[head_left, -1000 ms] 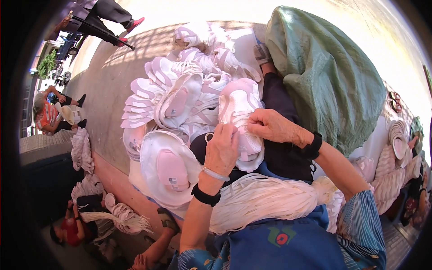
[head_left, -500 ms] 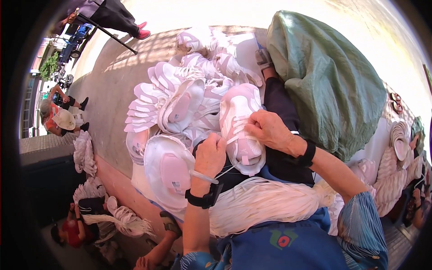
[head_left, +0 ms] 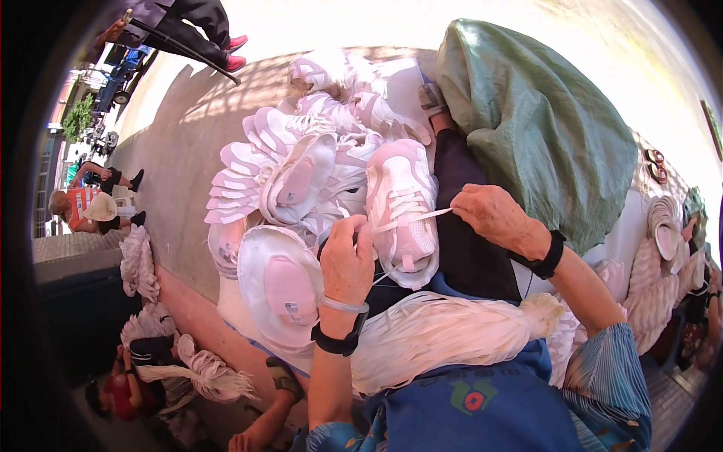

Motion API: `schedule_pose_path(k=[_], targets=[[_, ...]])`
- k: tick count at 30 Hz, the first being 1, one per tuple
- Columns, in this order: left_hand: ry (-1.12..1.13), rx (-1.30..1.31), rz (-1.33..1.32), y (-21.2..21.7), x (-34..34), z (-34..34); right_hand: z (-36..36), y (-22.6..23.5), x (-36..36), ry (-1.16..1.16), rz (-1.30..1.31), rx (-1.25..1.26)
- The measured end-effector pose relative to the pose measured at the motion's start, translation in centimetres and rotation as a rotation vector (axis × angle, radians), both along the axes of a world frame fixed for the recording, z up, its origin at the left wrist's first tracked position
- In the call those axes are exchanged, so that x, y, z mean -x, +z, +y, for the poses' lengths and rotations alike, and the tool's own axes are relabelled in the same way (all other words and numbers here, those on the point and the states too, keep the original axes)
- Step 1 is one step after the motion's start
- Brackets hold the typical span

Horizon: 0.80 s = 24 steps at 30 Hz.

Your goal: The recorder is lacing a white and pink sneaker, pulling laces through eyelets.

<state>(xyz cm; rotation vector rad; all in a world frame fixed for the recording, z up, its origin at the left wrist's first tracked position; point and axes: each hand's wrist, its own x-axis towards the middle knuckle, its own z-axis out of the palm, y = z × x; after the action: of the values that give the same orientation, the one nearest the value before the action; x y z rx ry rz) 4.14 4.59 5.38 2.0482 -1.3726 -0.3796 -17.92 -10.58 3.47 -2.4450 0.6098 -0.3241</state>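
Note:
A pink and white sneaker (head_left: 399, 169) lies across my lap, its toe or heel tab toward me. My right hand (head_left: 501, 218) is to its right, pinching a white shoelace (head_left: 429, 216) drawn taut from the shoe. At the shoe's left side my left hand (head_left: 348, 264) is closed, fingertips on the lace near the eyelets; a thin strand hangs below it. On my lap, nearer me, rests a thick bundle of white laces (head_left: 452, 331). Directly left of my left hand a pale upper with a pink sole patch (head_left: 290, 282) leans against the pile.
Many pink and white shoe uppers (head_left: 279, 151) are heaped ahead and left. A green sack (head_left: 535, 128) stands at the right. Other people sit at the left, one in an orange top (head_left: 81, 207); a person with a cane (head_left: 184, 49) stands at the far left.
My right hand has moved away from the shoe to the right, pulling the lace out taut. The left hand has shifted slightly toward the shoe's side. The standing person's cane has moved a little.

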Motion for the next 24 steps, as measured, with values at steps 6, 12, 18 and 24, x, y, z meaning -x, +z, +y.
schedule_pose_path(k=[6, 12, 18, 24], targets=[[0.132, 0.147, 0.387, 5.6, -1.1, 3.1, 1.0, 2.4, 1.4, -0.124, -0.014, -0.186], [0.294, 0.386, 0.796, 10.4, -7.4, 9.2, 0.8, 5.4, 2.3, -0.244, -0.348, -1.165], [0.408, 0.665, 0.843, 11.2, -12.1, 15.1, 2.9, 9.2, -1.4, -0.073, -0.963, -1.742], [0.515, 0.736, 0.793, 11.5, -9.7, 14.2, 2.3, 4.9, 0.4, -0.261, -0.914, -1.846]])
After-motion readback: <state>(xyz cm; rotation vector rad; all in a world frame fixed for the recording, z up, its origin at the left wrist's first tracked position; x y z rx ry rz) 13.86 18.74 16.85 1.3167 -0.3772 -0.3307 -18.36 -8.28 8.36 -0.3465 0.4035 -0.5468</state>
